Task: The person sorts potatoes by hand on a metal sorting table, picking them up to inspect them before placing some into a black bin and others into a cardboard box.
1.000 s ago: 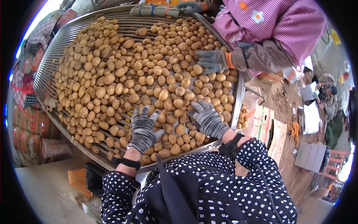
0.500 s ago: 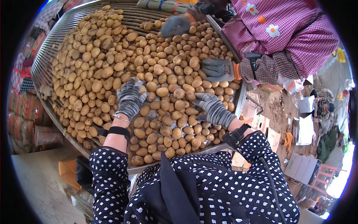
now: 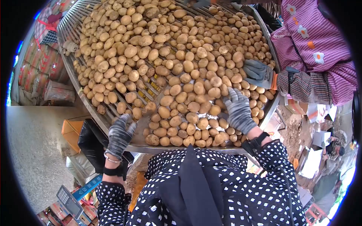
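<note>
Many potatoes (image 3: 192, 107) lie spread over a metal sorting table (image 3: 85, 98), heaped thickest toward the upper left. My left hand (image 3: 121, 135), in a striped grey glove, is at the table's near left edge with its fingers apart and curved; I see nothing in it. Resting among the potatoes on the right is my right hand (image 3: 239, 111), gloved the same way, fingers apart and touching several of them. Yellow markings show between the slats left of the middle.
Across the right edge, a co-worker in a pink checked garment (image 3: 313, 49) has a gloved hand (image 3: 258, 74) on the potatoes. An orange box (image 3: 71, 133) and a black bin (image 3: 92, 141) stand below left. A scale (image 3: 69, 201) is at the lower left.
My left hand has moved off the potatoes down to the near left edge. My right hand stays among the potatoes. The whole view has shifted, showing more floor at the left.
</note>
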The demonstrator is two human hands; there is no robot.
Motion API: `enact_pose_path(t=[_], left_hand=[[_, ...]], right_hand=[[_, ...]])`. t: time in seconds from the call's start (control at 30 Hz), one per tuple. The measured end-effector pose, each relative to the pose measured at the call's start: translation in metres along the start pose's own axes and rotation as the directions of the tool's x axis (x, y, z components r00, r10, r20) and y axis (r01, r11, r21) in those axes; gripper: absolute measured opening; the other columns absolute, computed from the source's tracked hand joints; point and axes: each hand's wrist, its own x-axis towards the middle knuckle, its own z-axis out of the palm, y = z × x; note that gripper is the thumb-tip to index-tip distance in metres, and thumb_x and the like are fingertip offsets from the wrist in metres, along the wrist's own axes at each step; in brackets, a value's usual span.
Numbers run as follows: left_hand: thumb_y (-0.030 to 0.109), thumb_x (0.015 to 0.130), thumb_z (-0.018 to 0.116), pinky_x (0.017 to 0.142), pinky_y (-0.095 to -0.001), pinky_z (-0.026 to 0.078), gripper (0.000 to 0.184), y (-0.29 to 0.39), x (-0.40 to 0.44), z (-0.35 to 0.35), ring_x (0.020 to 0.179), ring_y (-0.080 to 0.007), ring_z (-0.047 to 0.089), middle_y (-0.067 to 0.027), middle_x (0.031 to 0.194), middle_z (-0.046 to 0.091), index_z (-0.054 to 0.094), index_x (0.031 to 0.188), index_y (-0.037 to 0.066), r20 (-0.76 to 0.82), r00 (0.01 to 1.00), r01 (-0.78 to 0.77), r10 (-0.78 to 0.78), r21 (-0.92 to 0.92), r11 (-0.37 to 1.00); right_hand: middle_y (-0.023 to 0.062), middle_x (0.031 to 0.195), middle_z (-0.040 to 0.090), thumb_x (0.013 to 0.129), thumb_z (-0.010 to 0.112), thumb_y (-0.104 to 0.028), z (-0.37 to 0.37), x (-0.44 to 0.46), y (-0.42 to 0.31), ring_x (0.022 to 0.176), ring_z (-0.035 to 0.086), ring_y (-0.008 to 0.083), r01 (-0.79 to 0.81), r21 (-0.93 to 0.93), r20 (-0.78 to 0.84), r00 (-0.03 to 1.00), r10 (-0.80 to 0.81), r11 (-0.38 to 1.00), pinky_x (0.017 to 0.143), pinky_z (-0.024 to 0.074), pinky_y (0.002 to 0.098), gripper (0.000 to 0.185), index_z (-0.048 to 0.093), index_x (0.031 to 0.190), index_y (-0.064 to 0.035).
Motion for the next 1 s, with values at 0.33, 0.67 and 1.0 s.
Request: enact_pose_path(t=[0.33, 0.67, 1.0], left_hand=[[0.023, 0.077, 0.074, 0.08, -0.043, 0.053, 0.041, 0.093, -0.004, 0.016, 0.094, -0.0342, 0.064, -0.0158, 0.104, 0.064, 0.063, 0.113, 0.006, 0.371, 0.855, -0.338, 0.361, -0.129, 0.932], [0.028, 0.075, 0.077, 0.092, -0.0452, 0.05, 0.05, 0.118, 0.056, 0.022, 0.107, -0.0384, 0.059, -0.0205, 0.12, 0.06, 0.061, 0.116, 0.005, 0.321, 0.874, -0.347, 0.366, -0.116, 0.931], [0.052, 0.079, 0.072, 0.117, -0.0581, 0.017, 0.088, 0.169, 0.117, 0.053, 0.143, -0.0494, 0.02, -0.024, 0.16, 0.011, 0.035, 0.151, 0.017, 0.525, 0.833, -0.308, 0.176, 0.176, 0.935]], right_hand=[[0.0138, 0.115, 0.06, 0.076, 0.074, -0.024, -0.021, 0.029, 0.019, 0.102, 0.062, 0.0313, -0.04, 0.132, -0.15, 0.987, 0.06, 0.99, 0.086, 0.0504, 0.0435, 0.034, 0.066, 0.106, -0.009], [0.0086, 0.1, 0.062, 0.082, 0.069, -0.028, -0.032, 0.049, 0.004, 0.09, 0.062, 0.0297, 0.185, 0.193, -0.256, 0.958, -0.133, 0.964, 0.078, 0.0498, 0.0433, 0.023, 0.068, 0.097, -0.0103], [0.0214, 0.152, 0.033, 0.085, 0.064, -0.049, -0.015, 0.112, -0.05, 0.136, 0.033, 0.0455, 0.091, 0.163, 0.006, 0.996, -0.093, 0.982, 0.109, 0.0279, 0.0608, 0.064, 0.053, 0.138, -0.0159]])
